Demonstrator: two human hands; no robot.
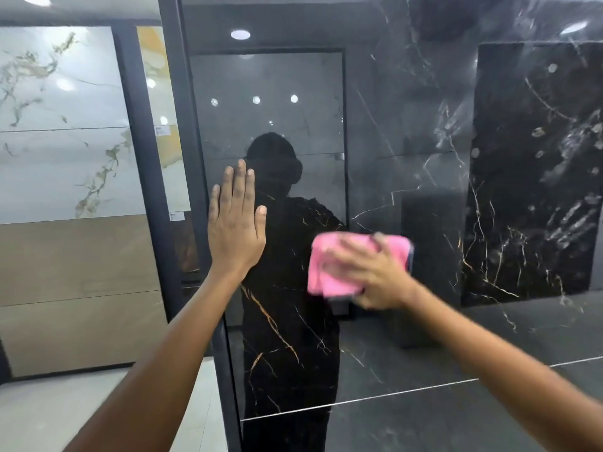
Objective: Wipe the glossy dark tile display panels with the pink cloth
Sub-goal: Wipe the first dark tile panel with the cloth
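Two bare forearms rise from the lower edge of the frame toward the dark tile panel (408,190), a glossy black surface veined in white and gold that fills the centre and right. At centre left, the left hand (235,223) lies flat against the panel, fingers straight and together, pointing up. Right of centre, the right hand (375,272) presses the pink cloth (329,272) against the panel; motion blur softens it, but its fingers seem spread over the bunched cloth. A dark frame post (182,158) edges the panel's left side. Pale marble tiles (62,125) occupy the upper left.
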